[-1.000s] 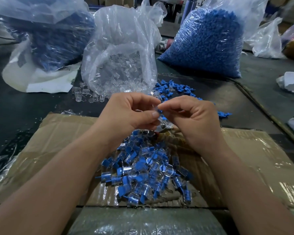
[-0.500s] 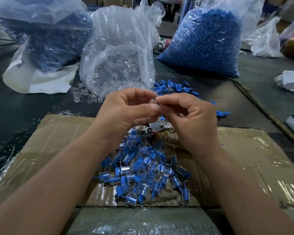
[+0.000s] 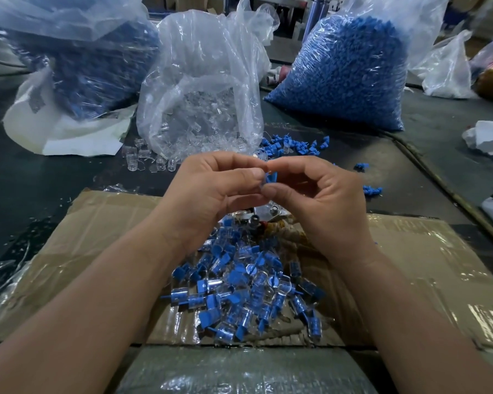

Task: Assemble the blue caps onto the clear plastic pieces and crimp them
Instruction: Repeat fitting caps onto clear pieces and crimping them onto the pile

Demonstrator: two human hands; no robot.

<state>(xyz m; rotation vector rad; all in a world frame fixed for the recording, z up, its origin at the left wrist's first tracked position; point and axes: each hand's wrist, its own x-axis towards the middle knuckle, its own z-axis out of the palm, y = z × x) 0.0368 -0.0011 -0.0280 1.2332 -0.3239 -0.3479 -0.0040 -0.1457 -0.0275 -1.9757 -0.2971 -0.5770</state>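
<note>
a: how are the hands placed?
b: both forearms reach in from the bottom edge. the left hand [image 3: 211,189] and right hand [image 3: 319,206] meet fingertip to fingertip above the cardboard [image 3: 97,237], fingers curled.
a: clamped on what?
b: together they pinch one blue cap [image 3: 269,177]. whether a clear piece is tucked behind the fingers, i cannot tell.
a: and the bags?
b: at the back of the counter [image 3: 26,177], the clear bag [image 3: 199,89] in the middle holds clear plastic pieces. the right bag [image 3: 342,72] is packed with blue caps, and the left bag [image 3: 77,61] holds blue parts too.
a: anything loose?
b: spilled clear pieces [image 3: 148,160] lie at the middle bag's mouth, and loose blue caps [image 3: 291,145] lie just beyond the hands. a heap of assembled pieces [image 3: 245,285] sits on the cardboard, below the wrists and between the forearms.
</note>
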